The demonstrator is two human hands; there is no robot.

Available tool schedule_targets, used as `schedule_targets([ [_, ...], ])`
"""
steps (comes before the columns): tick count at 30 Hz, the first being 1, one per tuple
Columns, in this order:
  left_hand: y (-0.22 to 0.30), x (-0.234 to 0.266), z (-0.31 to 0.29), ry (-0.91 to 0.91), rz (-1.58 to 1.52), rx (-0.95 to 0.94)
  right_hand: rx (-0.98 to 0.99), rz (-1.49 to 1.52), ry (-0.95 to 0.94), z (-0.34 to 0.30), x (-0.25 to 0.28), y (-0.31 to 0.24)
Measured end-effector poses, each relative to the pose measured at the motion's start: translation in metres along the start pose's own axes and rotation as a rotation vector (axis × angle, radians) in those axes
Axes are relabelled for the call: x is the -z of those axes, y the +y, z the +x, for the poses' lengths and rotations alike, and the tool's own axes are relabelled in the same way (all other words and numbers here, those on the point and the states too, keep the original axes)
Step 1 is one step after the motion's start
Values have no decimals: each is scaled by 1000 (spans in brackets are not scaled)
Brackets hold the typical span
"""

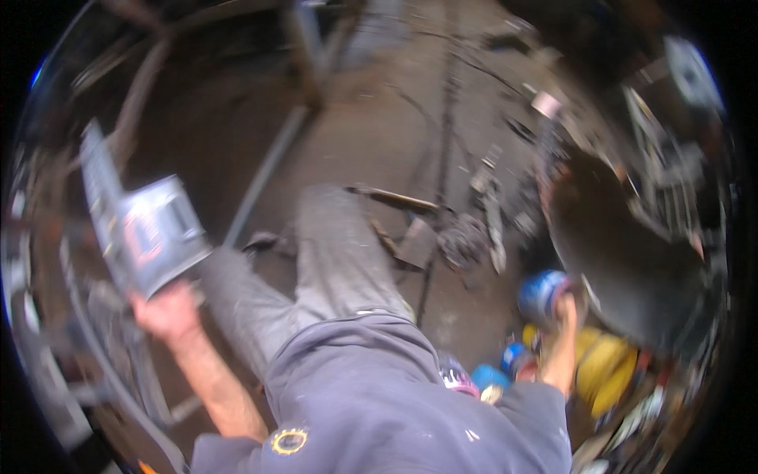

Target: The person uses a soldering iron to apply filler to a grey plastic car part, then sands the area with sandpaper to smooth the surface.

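Note:
Out to the left, my left hand (167, 310) is closed on the lower edge of a grey bent metal piece (162, 233). The piece has a dark slot and a smeared reddish marking on its face. Low on the right, my right hand (568, 310) grips a blue can (540, 294) by its side, though motion blurs the fingers. Just below that can stand a smaller blue-topped container (513, 355) and a purple and white can (458, 374). A yellow object (604, 365) lies beside my right forearm.
A large dark curved sheet (624, 237) rises at the right. On the dirty floor ahead lie a wooden-handled tool (395, 197), a clamp-like metal tool (493, 207) and a tangled dark bundle (463, 240). A metal bar (267, 170) runs ahead of my legs. Metal frames crowd the left.

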State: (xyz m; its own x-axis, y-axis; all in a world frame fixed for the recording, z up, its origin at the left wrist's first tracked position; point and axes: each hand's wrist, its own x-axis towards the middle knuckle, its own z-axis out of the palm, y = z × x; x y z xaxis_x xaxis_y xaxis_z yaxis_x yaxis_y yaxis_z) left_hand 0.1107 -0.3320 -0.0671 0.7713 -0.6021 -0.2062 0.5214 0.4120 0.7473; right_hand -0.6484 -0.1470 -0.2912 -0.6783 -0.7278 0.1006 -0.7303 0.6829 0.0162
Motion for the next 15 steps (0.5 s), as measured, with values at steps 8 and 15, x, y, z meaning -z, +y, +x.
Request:
schedule_targets([
  [8,1,13,-7,-270,-203,68,-45,-253,-51,6,98,-120],
  [15,12,43,-21,-211,-294,46,273,1581,-910,32,84,-286],
])
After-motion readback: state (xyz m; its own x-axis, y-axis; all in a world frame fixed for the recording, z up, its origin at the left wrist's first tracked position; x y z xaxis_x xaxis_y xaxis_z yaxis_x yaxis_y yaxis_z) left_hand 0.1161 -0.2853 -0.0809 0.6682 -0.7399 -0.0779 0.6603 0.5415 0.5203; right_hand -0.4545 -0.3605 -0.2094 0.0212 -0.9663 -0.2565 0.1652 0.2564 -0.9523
